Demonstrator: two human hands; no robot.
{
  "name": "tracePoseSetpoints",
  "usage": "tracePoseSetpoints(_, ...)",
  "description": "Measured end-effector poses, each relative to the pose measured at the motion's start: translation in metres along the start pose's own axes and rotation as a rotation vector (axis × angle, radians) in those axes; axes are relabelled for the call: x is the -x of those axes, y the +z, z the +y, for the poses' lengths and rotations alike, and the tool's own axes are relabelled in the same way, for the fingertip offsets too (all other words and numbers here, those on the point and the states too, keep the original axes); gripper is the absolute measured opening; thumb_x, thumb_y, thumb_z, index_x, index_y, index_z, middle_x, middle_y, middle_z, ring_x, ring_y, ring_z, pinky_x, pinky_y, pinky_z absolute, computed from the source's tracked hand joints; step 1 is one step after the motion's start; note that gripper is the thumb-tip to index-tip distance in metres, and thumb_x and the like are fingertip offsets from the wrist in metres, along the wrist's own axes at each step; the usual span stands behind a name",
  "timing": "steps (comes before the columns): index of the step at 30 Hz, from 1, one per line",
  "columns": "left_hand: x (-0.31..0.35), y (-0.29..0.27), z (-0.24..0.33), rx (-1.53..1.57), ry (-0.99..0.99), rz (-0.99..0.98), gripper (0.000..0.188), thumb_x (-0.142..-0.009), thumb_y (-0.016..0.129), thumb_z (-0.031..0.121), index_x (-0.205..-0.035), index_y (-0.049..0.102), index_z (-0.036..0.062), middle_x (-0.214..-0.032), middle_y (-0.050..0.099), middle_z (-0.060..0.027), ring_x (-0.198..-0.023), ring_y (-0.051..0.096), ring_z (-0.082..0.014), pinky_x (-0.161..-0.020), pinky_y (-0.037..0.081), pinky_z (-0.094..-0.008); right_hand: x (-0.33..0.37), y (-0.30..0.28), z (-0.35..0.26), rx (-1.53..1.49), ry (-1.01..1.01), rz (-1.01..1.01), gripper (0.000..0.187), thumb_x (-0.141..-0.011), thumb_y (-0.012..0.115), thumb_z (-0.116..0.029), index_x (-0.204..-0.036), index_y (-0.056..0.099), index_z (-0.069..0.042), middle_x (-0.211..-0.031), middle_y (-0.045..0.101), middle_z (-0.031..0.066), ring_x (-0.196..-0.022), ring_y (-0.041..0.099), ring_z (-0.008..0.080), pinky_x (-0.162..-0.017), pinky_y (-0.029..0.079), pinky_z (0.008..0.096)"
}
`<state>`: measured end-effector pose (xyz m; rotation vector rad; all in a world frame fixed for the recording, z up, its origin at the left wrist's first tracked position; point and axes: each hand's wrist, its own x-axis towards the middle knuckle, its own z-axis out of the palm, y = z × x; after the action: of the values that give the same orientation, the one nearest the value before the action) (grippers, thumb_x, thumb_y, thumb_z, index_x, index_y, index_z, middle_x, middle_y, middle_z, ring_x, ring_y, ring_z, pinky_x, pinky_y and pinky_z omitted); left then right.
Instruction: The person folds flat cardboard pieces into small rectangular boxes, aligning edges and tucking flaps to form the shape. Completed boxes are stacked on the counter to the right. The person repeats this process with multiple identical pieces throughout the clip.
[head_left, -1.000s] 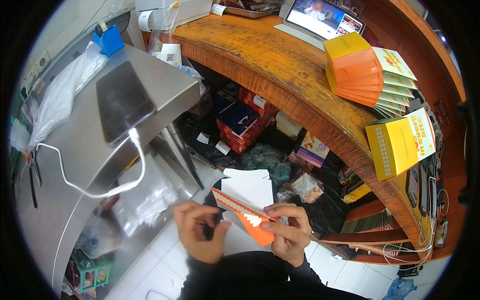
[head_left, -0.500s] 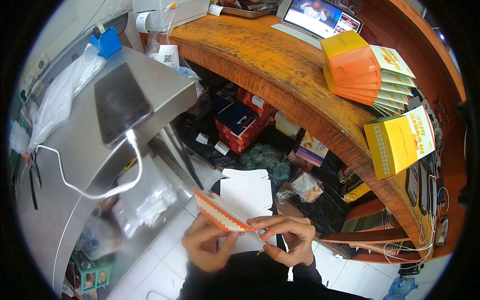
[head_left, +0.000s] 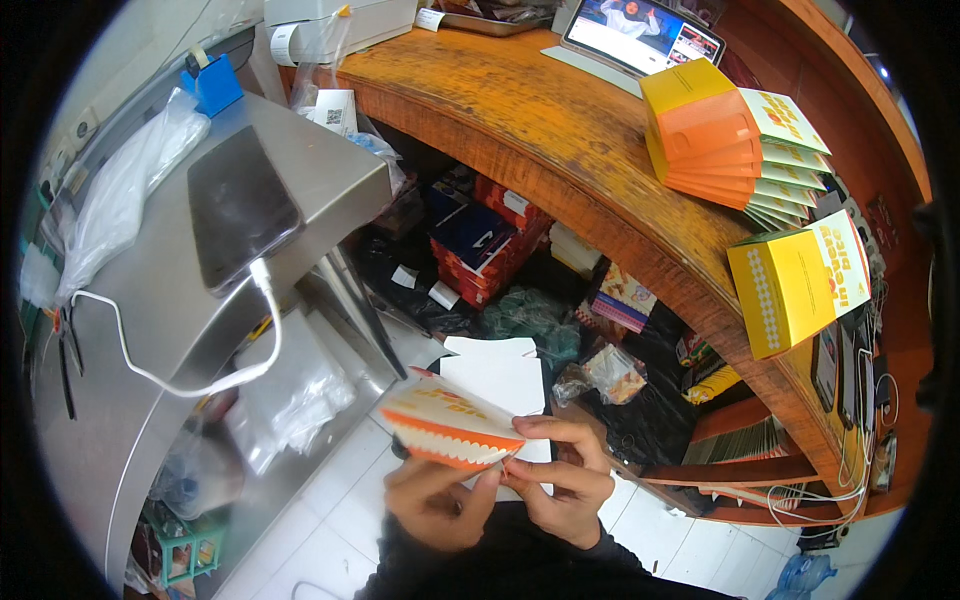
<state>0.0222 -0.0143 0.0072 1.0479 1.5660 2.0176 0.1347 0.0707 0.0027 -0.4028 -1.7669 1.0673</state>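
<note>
Both my hands hold a flat orange and white cardboard box blank [head_left: 445,428] over my lap. My left hand [head_left: 437,505] grips it from below, fingers under the fold. My right hand [head_left: 560,477] pinches its right edge between thumb and fingers. Behind the blank lies a stack of plain white card blanks [head_left: 500,378], partly hidden by my hands.
A steel counter [head_left: 330,175] at left carries a black phone [head_left: 240,205] on a white cable [head_left: 185,375] and plastic bags. A curved wooden counter [head_left: 560,140] holds stacked orange boxes [head_left: 720,135], a yellow box [head_left: 795,285] and a tablet [head_left: 645,30]. Red crates [head_left: 485,245] sit beneath.
The box blank has turned from a steep diagonal to nearly level and swung left. Both hands have drawn closer together beneath it.
</note>
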Motion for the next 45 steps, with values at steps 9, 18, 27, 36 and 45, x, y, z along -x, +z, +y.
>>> tracePoseSetpoints(9, 0.002, -0.009, -0.003, 0.256, -0.125, 0.079, 0.019, -0.088, 0.065, -0.005, -0.106, 0.061, -0.0073, -0.090, 0.071, -0.0207, -0.063, 0.066, -0.0128, -0.043, 0.046, -0.0212, -0.006, -0.003, 0.011, 0.183, -0.009, -0.146, 0.043, -0.074, 0.072, 0.008, -0.112, 0.054, -0.004, -0.135, 0.053, 0.0269, -0.122, 0.055, 0.0415, -0.101, 0.044, 0.0457)
tracePoseSetpoints(18, -0.020, -0.017, 0.004, -0.131, 0.099, -0.319, 0.024, -0.078, 0.078, 0.001, -0.099, 0.068, -0.0033, -0.085, 0.070, -0.0144, -0.057, 0.064, -0.0153, -0.050, 0.050, -0.0215, 0.007, -0.039, 0.030, 0.295, -0.066, -0.095, 0.030, -0.086, 0.062, 0.007, -0.101, 0.039, -0.006, -0.105, 0.069, 0.0244, -0.085, 0.071, 0.0259, -0.074, 0.055, 0.0314)
tracePoseSetpoints(27, -0.029, -0.013, -0.006, -0.596, 0.211, -0.333, 0.074, -0.062, 0.090, 0.018, -0.128, 0.059, 0.0071, -0.112, 0.058, -0.0119, -0.096, 0.057, -0.0265, -0.087, 0.047, -0.0360, 0.002, -0.050, 0.028, -0.152, 0.296, 0.116, 0.030, -0.086, 0.067, 0.007, -0.113, 0.057, 0.003, -0.103, 0.067, 0.0132, -0.091, 0.066, 0.0126, -0.076, 0.050, 0.0214)
tracePoseSetpoints(36, -0.019, -0.014, -0.024, -0.539, 0.264, -0.216, 0.051, -0.056, 0.076, -0.009, -0.103, 0.073, 0.0104, -0.082, 0.056, -0.0071, -0.076, 0.059, -0.0240, -0.066, 0.049, -0.0324, 0.000, -0.051, 0.018, 0.141, 0.305, -0.194, 0.054, -0.071, 0.073, 0.005, -0.124, 0.064, -0.005, -0.114, 0.069, 0.0152, -0.096, 0.069, 0.0213, -0.087, 0.051, 0.0294)
tracePoseSetpoints(45, -0.018, -0.018, -0.013, -0.331, -0.032, -0.221, 0.018, -0.076, 0.073, -0.003, -0.094, 0.068, -0.0001, -0.083, 0.066, -0.0124, -0.069, 0.065, -0.0210, -0.063, 0.052, -0.0277, 0.001, -0.057, 0.035, 0.179, 0.226, -0.119, 0.040, -0.072, 0.073, 0.000, -0.112, 0.071, -0.004, -0.105, 0.072, 0.0132, -0.101, 0.067, 0.0262, -0.089, 0.051, 0.0338)
